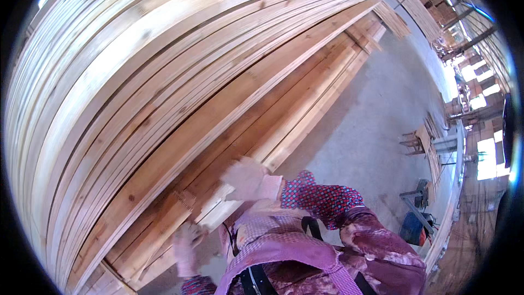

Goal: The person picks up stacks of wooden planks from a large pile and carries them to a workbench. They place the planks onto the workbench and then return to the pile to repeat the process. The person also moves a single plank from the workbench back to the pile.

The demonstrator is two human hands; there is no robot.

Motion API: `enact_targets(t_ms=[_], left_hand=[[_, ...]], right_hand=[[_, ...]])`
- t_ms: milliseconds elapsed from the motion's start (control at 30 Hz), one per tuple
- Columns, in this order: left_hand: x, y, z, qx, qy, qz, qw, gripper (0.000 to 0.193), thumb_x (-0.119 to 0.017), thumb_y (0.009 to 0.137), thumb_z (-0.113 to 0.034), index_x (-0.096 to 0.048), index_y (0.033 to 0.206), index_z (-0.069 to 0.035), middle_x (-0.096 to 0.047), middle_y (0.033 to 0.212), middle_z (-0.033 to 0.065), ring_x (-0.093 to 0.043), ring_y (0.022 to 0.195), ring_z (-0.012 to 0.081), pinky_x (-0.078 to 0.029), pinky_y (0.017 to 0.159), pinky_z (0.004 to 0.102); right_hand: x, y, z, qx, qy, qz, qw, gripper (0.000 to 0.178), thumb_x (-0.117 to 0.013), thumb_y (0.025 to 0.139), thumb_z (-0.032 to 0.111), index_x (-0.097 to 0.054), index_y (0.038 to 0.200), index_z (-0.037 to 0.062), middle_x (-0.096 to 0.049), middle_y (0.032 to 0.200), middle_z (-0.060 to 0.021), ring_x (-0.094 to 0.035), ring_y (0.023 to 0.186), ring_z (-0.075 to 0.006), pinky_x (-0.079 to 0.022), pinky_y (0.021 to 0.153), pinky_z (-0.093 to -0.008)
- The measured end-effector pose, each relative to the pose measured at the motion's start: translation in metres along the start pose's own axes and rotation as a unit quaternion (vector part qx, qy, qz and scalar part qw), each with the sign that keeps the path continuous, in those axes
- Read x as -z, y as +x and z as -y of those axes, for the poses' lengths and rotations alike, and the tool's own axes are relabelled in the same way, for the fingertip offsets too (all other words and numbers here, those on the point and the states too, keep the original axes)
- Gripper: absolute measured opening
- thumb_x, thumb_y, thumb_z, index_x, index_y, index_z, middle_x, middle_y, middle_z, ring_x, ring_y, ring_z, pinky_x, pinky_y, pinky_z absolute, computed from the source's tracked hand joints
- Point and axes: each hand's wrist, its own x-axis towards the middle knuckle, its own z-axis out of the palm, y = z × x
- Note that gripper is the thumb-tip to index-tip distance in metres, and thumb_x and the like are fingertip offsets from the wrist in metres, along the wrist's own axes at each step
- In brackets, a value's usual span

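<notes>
We are steadying a long board (248,147) on the low stack (164,224) beside the tall pile of planks (136,76); our right hand (245,179) is pressing flat on its near end, fingers spread; our left hand (185,240) is gripping the end below, seemingly curled, though blurred.

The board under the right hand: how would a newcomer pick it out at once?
Start at the big stack of long pale planks filling the left. Follow its lower edge to the gloved right hand. The board beneath has its near end jutting past its neighbours.
</notes>
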Motion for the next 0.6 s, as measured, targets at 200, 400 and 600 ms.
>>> enact_targets(t_ms=[200,400,600], left_hand=[[-0.112,0.029,-0.007,-0.104,0.037,-0.063,0.992,0.023,-0.062,0.096,-0.024,-0.059,0.108,-0.005,-0.056,0.104,0.0013,-0.056,0.081,0.012,-0.051,0.068,0.0291],[-0.082,0.054,0.028,-0.118,-0.272,-0.103,0.95,0.048,-0.06,0.099,-0.042,-0.054,0.134,-0.011,-0.061,0.125,0.0099,-0.062,0.109,0.0248,-0.055,0.087,0.0403],[-0.152,0.03,-0.025,-0.22,-0.526,-0.124,0.812,0.064,-0.043,0.1,-0.051,-0.043,0.15,-0.012,-0.049,0.15,0.0112,-0.05,0.135,0.0303,-0.035,0.117,0.0522]], right_hand=[[-0.012,-0.023,-0.142,0.042,-0.217,-0.264,0.939,0.056,-0.067,0.077,0.056,-0.07,0.108,0.009,-0.071,0.106,-0.015,-0.064,0.108,-0.0356,-0.047,0.098,-0.0482],[0.016,-0.005,-0.172,0.043,-0.096,-0.085,0.991,0.046,-0.07,0.072,0.047,-0.073,0.1,0.0102,-0.072,0.102,-0.0158,-0.067,0.104,-0.0347,-0.053,0.088,-0.0503],[0.056,-0.009,-0.132,0.048,0.013,0.034,0.998,0.025,-0.067,0.082,0.032,-0.077,0.09,0.011,-0.076,0.09,-0.0082,-0.073,0.079,-0.0307,-0.056,0.063,-0.0451]])
